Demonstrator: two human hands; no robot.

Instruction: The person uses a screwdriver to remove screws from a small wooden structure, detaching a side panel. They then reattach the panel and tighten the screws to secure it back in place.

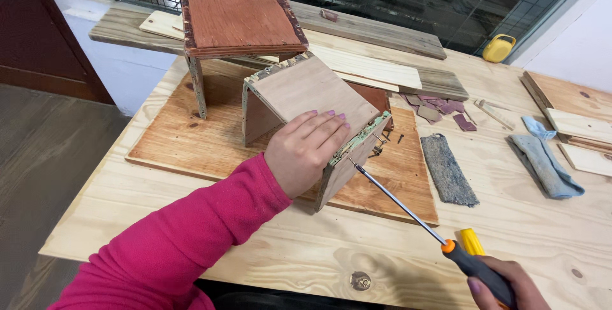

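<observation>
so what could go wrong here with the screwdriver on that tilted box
1. The screwdriver meets the edge of the wooden box at a long slant, held far back by the right hand; the tip might slip off.
2. The left hand presses the box right beside the tip, so a slip could jab the fingers.
3. The box rests tilted on the plywood board and may rock; loose screws lie close by.
</observation>
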